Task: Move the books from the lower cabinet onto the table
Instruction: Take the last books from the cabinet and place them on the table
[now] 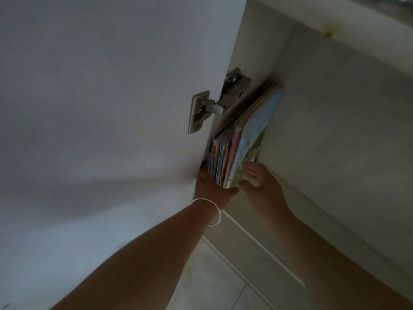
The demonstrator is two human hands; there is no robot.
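A stack of thin colourful books (243, 139) stands on edge inside the open lower cabinet (335, 121), pressed against its left wall. The outermost book has a pale blue and green cover. My left hand (211, 184) cups the near bottom of the stack, its fingers hidden behind the books; a white bracelet circles that wrist. My right hand (261, 186) grips the right side of the stack, thumb across the green cover's lower corner.
The white cabinet door (100, 119) stands open at the left, filling much of the view, with a metal hinge (214, 104) beside the books. The cabinet's pale floor spreads to the right. Tiled floor (212, 276) shows below between my forearms.
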